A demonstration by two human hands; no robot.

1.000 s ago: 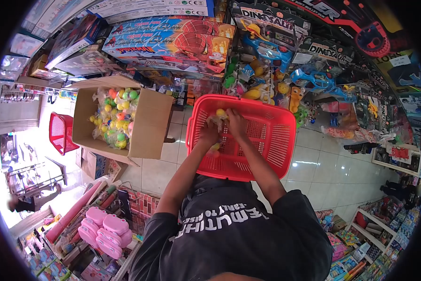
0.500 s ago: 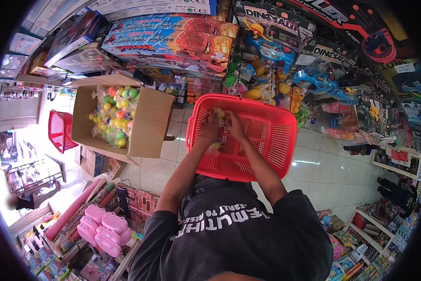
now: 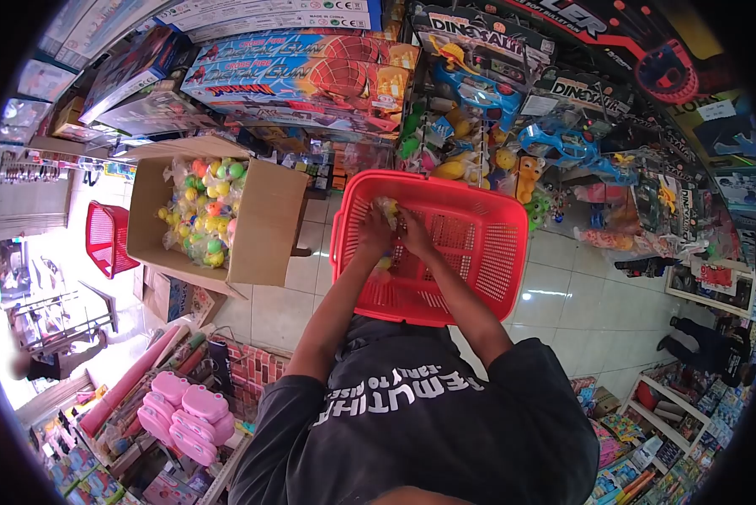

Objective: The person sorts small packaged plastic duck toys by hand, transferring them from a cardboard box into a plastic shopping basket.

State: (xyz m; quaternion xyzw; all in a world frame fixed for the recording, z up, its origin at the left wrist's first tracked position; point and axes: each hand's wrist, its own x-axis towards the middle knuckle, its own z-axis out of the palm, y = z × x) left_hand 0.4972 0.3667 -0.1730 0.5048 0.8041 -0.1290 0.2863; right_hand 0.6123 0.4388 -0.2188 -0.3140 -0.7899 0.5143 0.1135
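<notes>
Close to the far rim of the red basket [image 3: 489, 252], the toy packet [image 3: 386, 207] is pinched by the left hand [image 3: 372, 236] and right hand [image 3: 415, 234], fingers curled shut, both arms stretched forward.

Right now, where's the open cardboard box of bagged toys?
The cardboard box sits left in the head view, on the floor beside the red basket, below the stacked toy-gun boxes.
</notes>
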